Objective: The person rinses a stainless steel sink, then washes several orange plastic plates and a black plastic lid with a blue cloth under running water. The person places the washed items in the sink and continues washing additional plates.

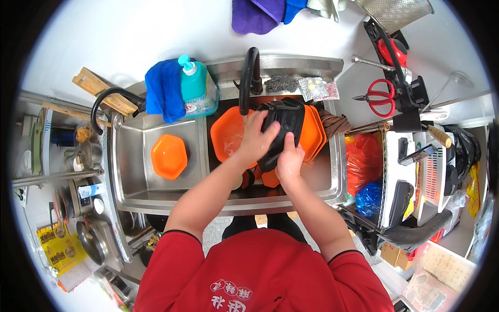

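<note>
My right hand (pixel 290 162) grips the lower edge of a black rectangular plastic container (pixel 287 119), its thumb lying across the surface. On the container's left side rests my left hand (pixel 255 136), with fingers at the edge and thumb on top. Both hands look wet. The container is tilted over the right basin, beside the black curved faucet (pixel 245 74). Under the spout sits an orange hexagonal bowl (pixel 226 134) with water in it. A stack of orange bowls (pixel 314 132) is partly hidden behind the container. Another orange bowl (pixel 168 156) lies alone in the left basin (pixel 132 156).
Behind the basins stand a teal pump bottle (pixel 200 87), a blue cloth (pixel 163 89), a steel scrubber (pixel 281 83) and a sponge (pixel 313 89). A brown cloth (pixel 333 124) hangs at the right rim. Red-handled scissors (pixel 381 97) are on the right wall rack; a second black faucet (pixel 113 91) is left.
</note>
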A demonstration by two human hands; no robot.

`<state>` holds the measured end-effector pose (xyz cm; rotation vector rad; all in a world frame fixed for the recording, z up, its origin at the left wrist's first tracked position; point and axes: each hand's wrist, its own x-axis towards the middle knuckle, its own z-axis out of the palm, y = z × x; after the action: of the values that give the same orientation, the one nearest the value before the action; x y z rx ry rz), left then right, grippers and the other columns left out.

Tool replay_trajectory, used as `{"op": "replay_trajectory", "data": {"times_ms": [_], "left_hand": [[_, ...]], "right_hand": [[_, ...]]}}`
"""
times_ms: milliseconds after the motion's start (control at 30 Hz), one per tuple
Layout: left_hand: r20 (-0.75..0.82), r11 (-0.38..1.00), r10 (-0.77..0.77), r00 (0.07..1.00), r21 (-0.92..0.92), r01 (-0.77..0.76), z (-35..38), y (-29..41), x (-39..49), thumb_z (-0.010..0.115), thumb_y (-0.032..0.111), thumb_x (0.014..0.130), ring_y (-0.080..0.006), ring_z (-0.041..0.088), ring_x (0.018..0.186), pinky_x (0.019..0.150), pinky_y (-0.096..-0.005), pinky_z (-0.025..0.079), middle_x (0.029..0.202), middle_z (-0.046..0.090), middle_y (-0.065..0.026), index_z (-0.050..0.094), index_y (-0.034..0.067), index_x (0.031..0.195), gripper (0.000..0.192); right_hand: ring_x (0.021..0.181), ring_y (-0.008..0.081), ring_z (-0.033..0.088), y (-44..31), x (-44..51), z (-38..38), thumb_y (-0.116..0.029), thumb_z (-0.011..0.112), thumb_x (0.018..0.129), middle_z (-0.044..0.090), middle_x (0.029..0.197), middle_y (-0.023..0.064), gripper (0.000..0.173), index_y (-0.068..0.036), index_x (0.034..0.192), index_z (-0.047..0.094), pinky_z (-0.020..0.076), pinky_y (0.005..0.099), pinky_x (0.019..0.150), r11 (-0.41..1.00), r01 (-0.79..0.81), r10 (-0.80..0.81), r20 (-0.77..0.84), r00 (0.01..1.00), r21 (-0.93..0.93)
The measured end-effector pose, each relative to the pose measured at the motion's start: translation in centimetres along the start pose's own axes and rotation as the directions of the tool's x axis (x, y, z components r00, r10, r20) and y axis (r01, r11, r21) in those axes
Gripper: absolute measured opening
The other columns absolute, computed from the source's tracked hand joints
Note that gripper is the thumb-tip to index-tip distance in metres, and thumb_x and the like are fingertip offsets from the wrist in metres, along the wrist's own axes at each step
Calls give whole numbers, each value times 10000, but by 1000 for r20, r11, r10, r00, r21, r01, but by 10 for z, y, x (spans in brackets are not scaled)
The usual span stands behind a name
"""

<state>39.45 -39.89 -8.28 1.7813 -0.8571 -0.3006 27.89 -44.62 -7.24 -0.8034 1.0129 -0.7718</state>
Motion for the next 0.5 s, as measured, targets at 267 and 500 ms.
{"op": "replay_trajectory", "data": {"times_ms": [267, 500], "left_hand": [[199, 932, -334, 921, -74, 354, -35, -26, -37, 618, 289, 1020, -228, 612, 1032, 929, -358, 490, 1150, 591, -131, 610, 10, 1265, 372], [547, 283, -647, 532, -476, 833, -38, -16, 10, 478, 668, 1033, -200, 630, 1186, 979, -372, 512, 1382, 639, -38, 567, 142, 1445, 674]], "right_hand": [[899, 122, 603, -11, -12, -9, -297, 582, 1088, 715, 1016, 30, 368, 55, 1124, 684, 503, 286, 863, 982, 186, -185, 69, 980, -21], [759, 411, 703, -18, -27, -7, -279, 613, 1039, 688, 811, 243, 307, 25, 995, 618, 563, 489, 712, 352, 565, -178, 540, 823, -746]]}}
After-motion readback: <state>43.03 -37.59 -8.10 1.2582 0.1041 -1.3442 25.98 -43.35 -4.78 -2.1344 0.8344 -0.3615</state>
